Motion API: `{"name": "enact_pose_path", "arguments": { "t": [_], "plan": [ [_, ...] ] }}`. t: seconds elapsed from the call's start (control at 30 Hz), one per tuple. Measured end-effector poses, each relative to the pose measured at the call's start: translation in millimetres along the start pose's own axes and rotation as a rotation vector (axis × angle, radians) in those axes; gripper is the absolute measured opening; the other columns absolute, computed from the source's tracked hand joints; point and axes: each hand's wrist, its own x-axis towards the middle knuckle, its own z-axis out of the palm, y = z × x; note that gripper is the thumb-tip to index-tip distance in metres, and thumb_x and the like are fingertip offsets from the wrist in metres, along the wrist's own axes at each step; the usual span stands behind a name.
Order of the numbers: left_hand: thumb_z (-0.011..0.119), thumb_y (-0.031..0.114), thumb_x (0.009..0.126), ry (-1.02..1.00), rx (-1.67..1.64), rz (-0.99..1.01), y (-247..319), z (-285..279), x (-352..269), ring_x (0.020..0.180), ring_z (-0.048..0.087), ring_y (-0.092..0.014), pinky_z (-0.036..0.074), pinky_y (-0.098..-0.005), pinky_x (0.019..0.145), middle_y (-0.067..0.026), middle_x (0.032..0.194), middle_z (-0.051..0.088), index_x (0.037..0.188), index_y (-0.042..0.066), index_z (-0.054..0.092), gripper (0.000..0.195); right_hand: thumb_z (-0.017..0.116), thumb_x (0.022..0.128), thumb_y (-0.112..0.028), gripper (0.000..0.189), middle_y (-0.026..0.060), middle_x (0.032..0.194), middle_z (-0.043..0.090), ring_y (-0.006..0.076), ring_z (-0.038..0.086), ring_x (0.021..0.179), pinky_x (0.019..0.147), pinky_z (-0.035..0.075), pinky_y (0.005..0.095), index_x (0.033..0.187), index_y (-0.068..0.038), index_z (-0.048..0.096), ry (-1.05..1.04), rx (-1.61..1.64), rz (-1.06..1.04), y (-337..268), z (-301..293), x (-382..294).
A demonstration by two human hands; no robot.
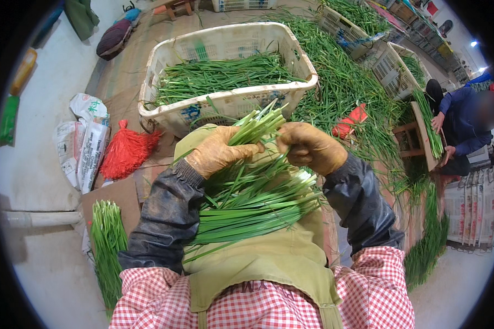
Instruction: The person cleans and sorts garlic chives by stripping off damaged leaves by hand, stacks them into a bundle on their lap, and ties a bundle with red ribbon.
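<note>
My left hand, in a tan work glove, grips a small bunch of garlic chives, pale stem ends pointing up and to the right. Close to those stem ends, my right hand is gloved too, its fingers curled. Whether a leaf is pinched between its fingertips is too blurred to tell. Under both hands, more loose green chives lie across the olive apron on my lap. Just beyond my hands stands a white plastic crate, partly filled with chives.
Red ties and printed sacks lie at left, above a chive bundle. Loose chives cover the floor beyond the crate. At right, a person handles chives on a wooden stand; another bundle lies nearer.
</note>
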Motion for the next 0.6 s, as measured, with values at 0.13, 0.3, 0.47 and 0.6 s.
{"name": "enact_pose_path", "arguments": {
  "t": [0.13, 0.3, 0.47, 0.6],
  "plan": [
    [0.068, 0.024, 0.088, 0.14, 0.136, -0.052, -10, -17, -1, 0.076, 0.054, -0.009, 0.043, -0.0234, 0.069, 0.0007, 0.084, 0.061, 0.099, 0.001, 0.067, 0.026, 0.058, 0.091, -0.022, 0.02, -0.0075, 0.063, 0.049, 0.0026, 0.039, 0.051, 0.046, 0.031, 0.0182, 0.1, -0.006, 0.064, 0.403, 0.075, -0.366, -31, -37, -35],
    [0.065, 0.024, 0.091, 0.217, 0.164, -0.014, -25, -34, -4, 0.078, 0.054, -0.01, 0.044, -0.0247, 0.074, 0.0007, 0.085, 0.062, 0.098, 0.001, 0.066, 0.024, 0.064, 0.089, -0.017, 0.036, 0.0098, 0.103, 0.067, 0.0166, 0.063, 0.083, 0.074, 0.053, 0.0313, 0.123, -0.007, 0.058, 1.02, -0.961, -0.285, -17, -51, -47],
    [0.066, 0.023, 0.092, 0.145, 0.124, 0.018, -32, -31, -1, 0.084, 0.057, -0.011, 0.047, -0.026, 0.077, -0.0022, 0.092, 0.064, 0.105, 0.001, 0.063, 0.026, 0.066, 0.089, -0.02, 0.026, 0.0062, 0.088, 0.068, 0.0124, 0.064, 0.078, 0.067, 0.051, 0.0286, 0.11, -0.005, 0.062, 0.514, -0.993, -0.17, 52, -40, -20],
    [0.064, 0.02, 0.093, 0.125, -0.109, 0.012, -26, -24, -5, 0.082, 0.06, -0.012, 0.051, -0.027, 0.075, -0.0049, 0.092, 0.064, 0.109, 0.0, 0.059, 0.026, 0.062, 0.092, -0.019, 0.019, 0.004, 0.082, 0.067, 0.0098, 0.061, 0.072, 0.057, 0.046, 0.024, 0.098, -0.001, 0.061, 0.524, -0.535, -0.154, 53, -39, -10]
  ]
}}
